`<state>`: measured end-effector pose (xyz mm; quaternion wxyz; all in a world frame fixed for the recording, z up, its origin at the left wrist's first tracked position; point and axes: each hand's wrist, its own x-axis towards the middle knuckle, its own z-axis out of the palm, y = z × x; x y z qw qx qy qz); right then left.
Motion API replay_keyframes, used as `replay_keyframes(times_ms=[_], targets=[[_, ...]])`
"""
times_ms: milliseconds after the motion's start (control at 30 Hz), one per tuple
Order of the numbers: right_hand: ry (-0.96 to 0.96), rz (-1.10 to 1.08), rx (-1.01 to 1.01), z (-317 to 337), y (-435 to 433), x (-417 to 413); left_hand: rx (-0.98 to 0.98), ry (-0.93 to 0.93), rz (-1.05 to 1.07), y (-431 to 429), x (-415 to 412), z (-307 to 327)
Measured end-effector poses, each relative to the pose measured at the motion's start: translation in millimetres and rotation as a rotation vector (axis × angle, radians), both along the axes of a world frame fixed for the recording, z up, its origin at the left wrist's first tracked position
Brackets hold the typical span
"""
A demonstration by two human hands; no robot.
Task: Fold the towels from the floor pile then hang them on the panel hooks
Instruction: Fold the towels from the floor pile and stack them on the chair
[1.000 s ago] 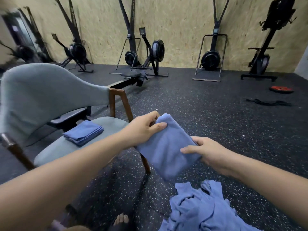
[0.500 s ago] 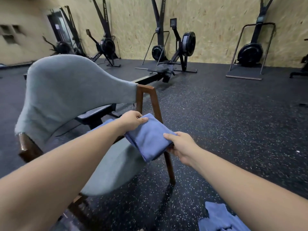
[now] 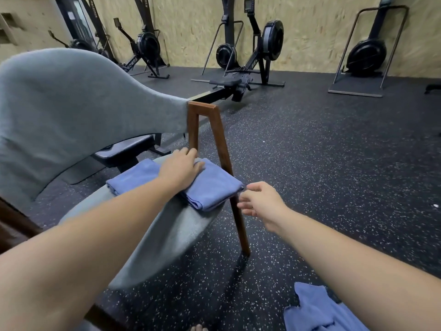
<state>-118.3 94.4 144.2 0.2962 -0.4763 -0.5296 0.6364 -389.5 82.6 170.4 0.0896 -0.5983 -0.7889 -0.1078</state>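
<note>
Folded towel (image 3: 214, 189) rests on the chair seat (image 3: 167, 235); my left hand (image 3: 182, 169) presses it, fingers flat. Right hand (image 3: 261, 205), empty and relaxed, hovers at 3 o'clock. I should square edges before lifting.

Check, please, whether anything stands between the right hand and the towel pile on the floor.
Nothing visible does. The right hand hovers open beside the chair leg, and only bare floor lies between it and the towel pile.
</note>
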Motion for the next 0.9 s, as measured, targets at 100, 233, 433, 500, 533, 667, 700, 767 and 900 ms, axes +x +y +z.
replay_keyframes(times_ms=[100,233,433,500,533,667,700,767,900], targets=[[-0.135,0.062,0.115,1.8,-5.0,41.0,0.101,0.173,-0.071,-3.9,21.9,8.9],[-0.385,0.147,0.293,-10.2,-19.5,116.7,0.135,0.081,-0.249,-13.8,85.3,15.9],[-0.598,0.101,0.306,-49.8,-48.0,225.3,-0.006,0.038,-0.505,-40.6,199.5,-11.1],[-0.648,0.08,0.282,-64.6,-60.4,253.0,-0.083,0.029,-0.581,-47.8,234.1,-23.4],[-0.665,0.075,0.274,-71.4,-67.8,264.6,-0.117,0.006,-0.611,-51.3,250.5,-30.8],[-0.76,0.102,0.244,-104.8,-98.1,298.6,-0.267,-0.069,-0.674,-68.1,309.1,-72.9],[-0.767,0.117,0.233,-114.3,-105.5,304.2,-0.31,-0.089,-0.682,-72.9,321.3,-84.7],[-0.78,0.135,0.216,-133.0,-120.2,315.6,-0.411,-0.131,-0.681,-81.8,343.9,-108.0],[-0.848,0.203,0.249,-163.3,-158.9,335.3,-0.547,-0.21,-0.685,-107.8,384.6,-152.5]])
